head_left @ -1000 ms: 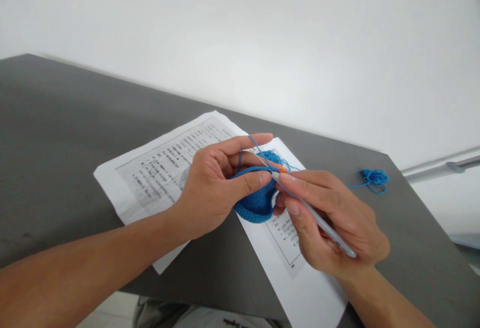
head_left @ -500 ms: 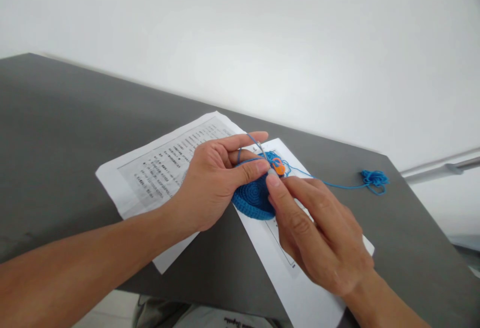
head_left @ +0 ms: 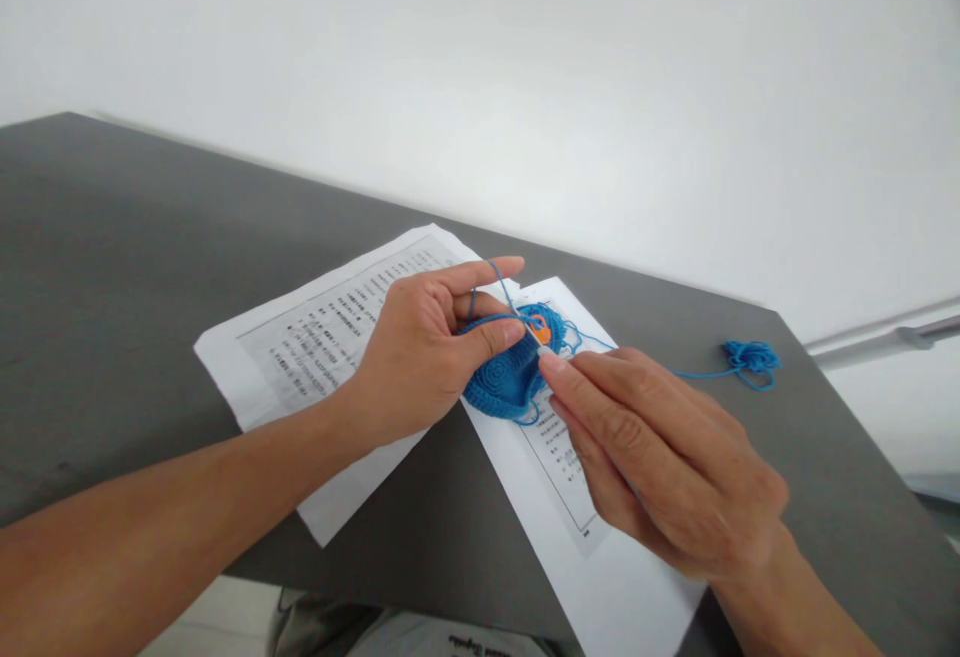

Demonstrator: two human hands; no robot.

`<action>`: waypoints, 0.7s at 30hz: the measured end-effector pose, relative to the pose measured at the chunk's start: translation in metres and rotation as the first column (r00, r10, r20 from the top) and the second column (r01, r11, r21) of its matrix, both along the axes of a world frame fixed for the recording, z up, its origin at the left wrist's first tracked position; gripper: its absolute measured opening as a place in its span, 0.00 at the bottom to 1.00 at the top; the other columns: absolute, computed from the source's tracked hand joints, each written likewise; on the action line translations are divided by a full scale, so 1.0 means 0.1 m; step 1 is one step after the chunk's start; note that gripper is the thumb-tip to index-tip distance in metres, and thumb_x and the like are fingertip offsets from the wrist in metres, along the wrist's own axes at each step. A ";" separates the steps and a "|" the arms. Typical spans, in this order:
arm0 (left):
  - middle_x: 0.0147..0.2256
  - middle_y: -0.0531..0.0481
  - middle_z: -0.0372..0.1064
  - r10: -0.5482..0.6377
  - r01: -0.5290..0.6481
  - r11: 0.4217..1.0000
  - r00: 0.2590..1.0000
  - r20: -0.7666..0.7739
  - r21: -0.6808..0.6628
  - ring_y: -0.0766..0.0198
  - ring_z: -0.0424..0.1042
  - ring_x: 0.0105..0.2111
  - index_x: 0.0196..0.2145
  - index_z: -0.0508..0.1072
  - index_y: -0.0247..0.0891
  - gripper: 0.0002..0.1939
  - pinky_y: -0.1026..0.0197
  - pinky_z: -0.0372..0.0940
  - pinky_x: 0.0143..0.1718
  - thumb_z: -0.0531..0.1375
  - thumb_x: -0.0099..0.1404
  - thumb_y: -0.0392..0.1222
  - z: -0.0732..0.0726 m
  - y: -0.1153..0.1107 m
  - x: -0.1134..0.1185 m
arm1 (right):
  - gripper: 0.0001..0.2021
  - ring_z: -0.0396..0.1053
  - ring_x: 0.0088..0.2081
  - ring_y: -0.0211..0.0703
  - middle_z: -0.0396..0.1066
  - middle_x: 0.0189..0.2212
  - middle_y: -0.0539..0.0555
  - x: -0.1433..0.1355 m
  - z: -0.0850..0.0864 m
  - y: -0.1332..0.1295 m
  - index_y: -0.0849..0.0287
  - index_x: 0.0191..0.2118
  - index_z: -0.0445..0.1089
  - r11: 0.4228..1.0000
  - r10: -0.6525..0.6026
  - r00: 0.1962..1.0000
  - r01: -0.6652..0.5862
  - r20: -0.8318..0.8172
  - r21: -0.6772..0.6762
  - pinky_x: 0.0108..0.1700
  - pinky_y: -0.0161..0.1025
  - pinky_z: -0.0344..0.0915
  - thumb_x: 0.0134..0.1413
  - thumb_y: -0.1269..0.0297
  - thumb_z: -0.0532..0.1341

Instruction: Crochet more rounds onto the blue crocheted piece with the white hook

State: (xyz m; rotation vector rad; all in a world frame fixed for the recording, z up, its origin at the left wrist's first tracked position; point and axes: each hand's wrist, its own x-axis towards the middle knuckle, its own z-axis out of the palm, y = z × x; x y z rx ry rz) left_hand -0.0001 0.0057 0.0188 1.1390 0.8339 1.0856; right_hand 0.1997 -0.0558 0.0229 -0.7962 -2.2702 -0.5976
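Blue round crochet work [head_left: 499,385] hangs from my left hand [head_left: 427,347], whose thumb and middle finger pinch its upper edge. A strand of blue yarn loops over the raised left index finger. My right hand [head_left: 660,457] holds a thin crochet hook [head_left: 531,331] between thumb and fingers, its tip at the edge of the work beside the left thumb. An orange stitch marker [head_left: 541,329] sits on the blue piece, just behind the hook.
Two printed sheets lie on the grey table [head_left: 150,237]: a left sheet [head_left: 300,337] and a right sheet [head_left: 555,527] under the hands. A small blue yarn bundle [head_left: 750,361] rests at the right, its strand running to the hands. A white wall stands behind.
My right hand has moved right and slightly down, drawing the hook back from the left fingers. The crochet work has tilted and shifted slightly left, showing more of its right side.
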 end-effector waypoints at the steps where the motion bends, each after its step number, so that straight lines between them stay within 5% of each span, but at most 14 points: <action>1: 0.33 0.48 0.84 0.003 -0.003 1.000 1.000 -0.020 0.013 0.61 0.81 0.32 0.60 0.75 0.32 0.31 0.63 0.73 0.33 0.71 0.58 0.34 0.00 0.01 0.00 | 0.16 0.79 0.39 0.51 0.81 0.40 0.59 0.02 0.02 0.00 0.64 0.52 0.78 1.000 0.010 1.000 -0.010 0.011 0.000 0.37 0.45 0.81 0.59 0.79 0.65; 9: 0.35 0.45 0.85 -0.057 0.071 0.995 0.983 -0.173 0.074 0.58 0.83 0.35 0.60 0.76 0.33 0.30 0.63 0.74 0.33 0.70 0.60 0.34 -0.02 0.03 -0.02 | 0.15 0.82 0.38 0.50 0.83 0.40 0.60 0.20 0.13 0.00 0.62 0.51 0.79 0.984 0.068 0.998 -0.067 0.001 -0.167 0.41 0.44 0.83 0.62 0.78 0.63; 16: 0.33 0.46 0.84 -0.179 0.201 0.975 0.962 -0.205 0.096 0.58 0.83 0.34 0.57 0.79 0.34 0.26 0.62 0.76 0.34 0.69 0.60 0.32 -0.01 0.04 -0.05 | 0.18 0.81 0.32 0.45 0.83 0.38 0.56 0.23 0.17 -0.02 0.58 0.51 0.80 0.919 0.050 0.935 -0.181 -0.350 -0.352 0.32 0.39 0.81 0.56 0.80 0.68; 21: 0.31 0.47 0.83 -0.223 0.237 0.969 0.960 -0.167 0.075 0.60 0.83 0.32 0.55 0.80 0.33 0.24 0.63 0.75 0.33 0.68 0.60 0.30 0.00 0.04 -0.07 | 0.20 0.80 0.30 0.45 0.82 0.33 0.54 0.22 0.20 0.01 0.56 0.51 0.81 0.888 0.077 0.901 -0.257 -0.428 -0.381 0.25 0.39 0.77 0.55 0.82 0.68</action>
